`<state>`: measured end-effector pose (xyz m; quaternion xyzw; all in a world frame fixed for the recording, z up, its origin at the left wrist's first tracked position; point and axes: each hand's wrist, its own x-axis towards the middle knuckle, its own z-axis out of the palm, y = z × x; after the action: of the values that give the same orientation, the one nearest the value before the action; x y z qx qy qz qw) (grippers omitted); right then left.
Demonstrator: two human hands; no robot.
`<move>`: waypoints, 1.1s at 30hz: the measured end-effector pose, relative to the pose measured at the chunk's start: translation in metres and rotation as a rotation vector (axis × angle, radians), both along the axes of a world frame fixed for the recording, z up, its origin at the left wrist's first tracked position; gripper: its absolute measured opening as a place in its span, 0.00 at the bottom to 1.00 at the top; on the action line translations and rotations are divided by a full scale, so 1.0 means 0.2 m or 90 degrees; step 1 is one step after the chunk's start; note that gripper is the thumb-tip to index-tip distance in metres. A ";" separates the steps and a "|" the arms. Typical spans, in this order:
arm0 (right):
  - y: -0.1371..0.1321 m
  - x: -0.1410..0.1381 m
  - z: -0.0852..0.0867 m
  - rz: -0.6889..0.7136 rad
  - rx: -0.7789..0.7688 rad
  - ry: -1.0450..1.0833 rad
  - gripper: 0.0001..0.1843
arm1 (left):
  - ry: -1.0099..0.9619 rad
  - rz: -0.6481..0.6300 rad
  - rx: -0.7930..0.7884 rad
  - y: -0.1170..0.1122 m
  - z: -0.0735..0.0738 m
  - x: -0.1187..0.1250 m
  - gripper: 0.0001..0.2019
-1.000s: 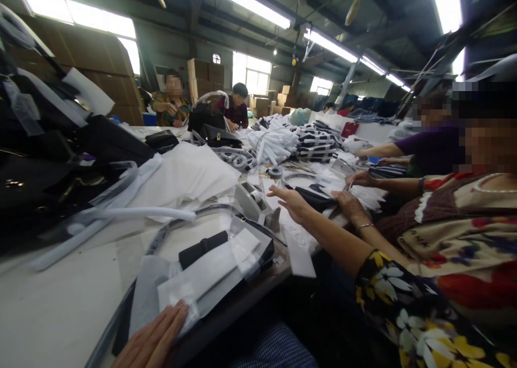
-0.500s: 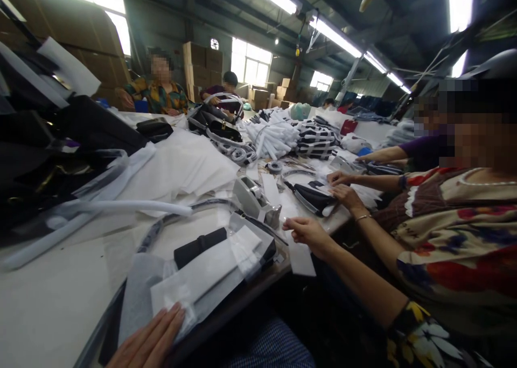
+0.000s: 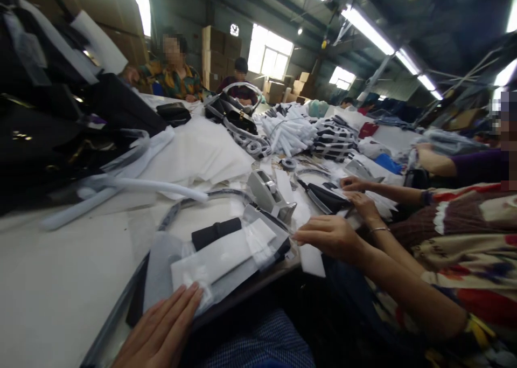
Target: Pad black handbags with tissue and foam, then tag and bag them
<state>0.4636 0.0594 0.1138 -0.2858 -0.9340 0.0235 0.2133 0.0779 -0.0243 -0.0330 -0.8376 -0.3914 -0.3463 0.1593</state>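
Observation:
My left hand [image 3: 163, 325] lies flat, fingers stretched out, on the near left end of a dark handbag [image 3: 283, 249] wrapped in white sheet [image 3: 218, 255] and translucent film. The bag's wrapped strap [image 3: 173, 214] loops behind it, and a dark rolled piece [image 3: 216, 232] rests at its back side. My right hand [image 3: 333, 238] is at the bag's right end, fingertips pressed together. Whatever they pinch is too small to make out. Just beyond the bag stands a grey tape dispenser [image 3: 269, 193]. A white strip [image 3: 312, 260] hangs over the table edge below my right hand.
A co-worker's hands [image 3: 359, 195] handle another dark bag [image 3: 327, 195] at right. White foam tubes [image 3: 157, 187] and black bags [image 3: 52, 136] lie left. Paper sheets [image 3: 197, 147] and a pile of white-wrapped straps [image 3: 288, 131] are farther back. People sit across the table.
The view has swung right, so things sit differently in it. My right hand has come away from beside the tape dispenser to the bag's right end. My left hand stays on the bag.

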 end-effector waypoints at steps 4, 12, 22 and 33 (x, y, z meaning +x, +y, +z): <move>0.03 -0.40 0.10 0.223 -0.211 -0.018 0.06 | -0.024 0.057 -0.046 -0.06 0.06 0.05 0.20; 0.37 -1.06 -0.04 0.329 -0.320 -0.270 0.14 | -0.105 0.068 -0.085 -0.07 0.07 0.08 0.19; 0.46 -1.36 -0.09 0.263 -0.121 -0.646 0.17 | -0.162 0.104 -0.058 -0.06 0.10 0.09 0.19; 0.65 -1.43 -0.16 0.229 -0.173 -0.629 0.32 | -0.097 0.136 -0.090 -0.05 0.07 0.10 0.22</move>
<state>0.1785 0.1899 0.0827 -0.1237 -0.9458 0.0431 -0.2971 0.0989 -0.0349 -0.0182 -0.7715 -0.5126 -0.3618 0.1056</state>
